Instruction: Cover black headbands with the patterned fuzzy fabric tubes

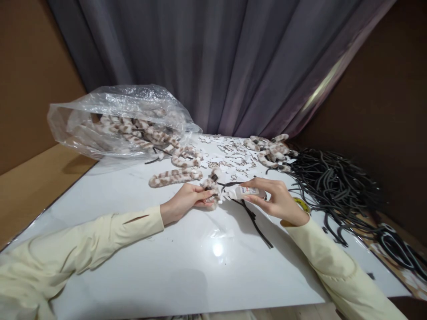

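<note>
My left hand (190, 200) pinches a small fluffy brown-and-white spotted piece (211, 184) that has a dark part on it. My right hand (276, 200) grips a small clear glue bottle (248, 191) with a printed label. The bottle is tipped sideways, its white nozzle pointing left at the fluffy piece; whether the tip touches it I cannot tell. Beneath the bottle, thin black strips (256, 224) lie on the white table. Just left of the held piece rests a longer fluffy spotted strip (175, 177).
A clear plastic bag (123, 98) full of fluffy spotted strips stands at the back left. Small paper scraps (230, 153) cover the table's far middle. More fluffy pieces (271, 149) sit behind a big heap of black strips (336, 182) at right, near a yellow tape roll (302, 204).
</note>
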A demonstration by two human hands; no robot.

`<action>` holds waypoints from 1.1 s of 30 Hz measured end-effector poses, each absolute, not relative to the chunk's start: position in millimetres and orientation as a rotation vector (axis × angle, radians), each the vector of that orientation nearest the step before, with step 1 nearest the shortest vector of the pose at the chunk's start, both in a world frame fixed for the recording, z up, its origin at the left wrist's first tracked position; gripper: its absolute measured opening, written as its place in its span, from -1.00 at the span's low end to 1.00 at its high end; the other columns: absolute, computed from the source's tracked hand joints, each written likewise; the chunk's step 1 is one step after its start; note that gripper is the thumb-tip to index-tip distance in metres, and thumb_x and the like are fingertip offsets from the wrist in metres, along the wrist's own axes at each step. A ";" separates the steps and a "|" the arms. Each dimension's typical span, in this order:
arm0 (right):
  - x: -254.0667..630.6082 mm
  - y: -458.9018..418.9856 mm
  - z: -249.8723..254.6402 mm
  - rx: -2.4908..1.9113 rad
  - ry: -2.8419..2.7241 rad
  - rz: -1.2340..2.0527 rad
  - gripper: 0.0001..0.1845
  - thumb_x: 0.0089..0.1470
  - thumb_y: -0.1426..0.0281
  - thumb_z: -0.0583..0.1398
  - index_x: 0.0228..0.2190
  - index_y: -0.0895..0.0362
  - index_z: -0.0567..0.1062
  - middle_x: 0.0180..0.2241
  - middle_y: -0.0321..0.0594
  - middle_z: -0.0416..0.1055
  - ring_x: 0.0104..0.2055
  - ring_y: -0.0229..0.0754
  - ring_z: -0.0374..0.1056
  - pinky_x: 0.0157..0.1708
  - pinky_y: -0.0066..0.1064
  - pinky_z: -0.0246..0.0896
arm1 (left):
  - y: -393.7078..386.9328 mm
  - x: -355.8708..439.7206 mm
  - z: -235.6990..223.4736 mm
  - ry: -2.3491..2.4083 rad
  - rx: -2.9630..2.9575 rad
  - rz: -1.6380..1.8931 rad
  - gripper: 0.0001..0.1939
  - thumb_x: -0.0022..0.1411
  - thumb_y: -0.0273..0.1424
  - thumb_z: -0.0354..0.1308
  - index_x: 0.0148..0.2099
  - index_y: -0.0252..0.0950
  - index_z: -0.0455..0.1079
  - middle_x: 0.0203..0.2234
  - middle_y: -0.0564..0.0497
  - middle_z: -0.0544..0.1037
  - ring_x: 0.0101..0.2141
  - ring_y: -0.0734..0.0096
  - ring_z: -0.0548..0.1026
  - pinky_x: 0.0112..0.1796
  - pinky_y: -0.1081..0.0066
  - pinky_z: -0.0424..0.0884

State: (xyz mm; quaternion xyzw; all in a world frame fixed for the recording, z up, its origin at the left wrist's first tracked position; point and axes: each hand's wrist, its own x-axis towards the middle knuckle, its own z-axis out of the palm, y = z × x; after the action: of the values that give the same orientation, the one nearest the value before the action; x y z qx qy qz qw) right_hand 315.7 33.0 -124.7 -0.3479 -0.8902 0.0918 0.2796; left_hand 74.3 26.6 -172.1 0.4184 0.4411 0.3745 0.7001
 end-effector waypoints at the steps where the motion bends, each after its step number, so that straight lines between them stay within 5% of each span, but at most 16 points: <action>1: 316.1 32.8 -124.1 -0.941 -2.378 0.246 -0.71 0.12 0.20 0.16 -0.29 0.19 0.49 -0.36 -0.14 0.45 -0.47 -0.26 0.31 -0.42 -0.46 0.19 | 26.7 74.4 -172.3 0.980 0.932 0.835 -0.59 -0.15 -0.20 0.38 -0.39 -0.50 0.50 -0.41 -0.15 0.57 -0.36 0.36 0.53 -0.15 0.38 0.45; 12: 306.2 28.0 -125.7 -0.877 -2.358 0.279 -0.78 0.10 0.32 0.20 -0.27 0.21 0.49 -0.38 -0.13 0.43 -0.43 -0.25 0.31 -0.39 -0.46 0.18 | 26.8 74.2 -170.6 0.967 0.935 0.828 -0.61 -0.11 -0.21 0.36 -0.37 -0.49 0.51 -0.39 -0.15 0.57 -0.33 0.34 0.53 -0.11 0.33 0.44; 33: 310.6 29.7 -123.7 -0.948 -2.333 0.250 -0.71 0.11 0.19 0.17 -0.31 0.18 0.50 -0.40 -0.14 0.45 -0.49 -0.27 0.30 -0.44 -0.46 0.19 | 26.9 73.9 -172.8 0.973 0.957 0.827 -0.56 -0.15 -0.17 0.37 -0.36 -0.50 0.50 -0.39 -0.16 0.56 -0.38 0.39 0.52 -0.15 0.36 0.45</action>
State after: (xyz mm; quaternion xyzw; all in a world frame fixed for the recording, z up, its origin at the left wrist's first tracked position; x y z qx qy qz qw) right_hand 310.6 29.7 -123.7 -0.3574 -0.8791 0.0943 0.3008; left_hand 73.9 26.9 -172.8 0.4293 0.4364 0.3712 0.6982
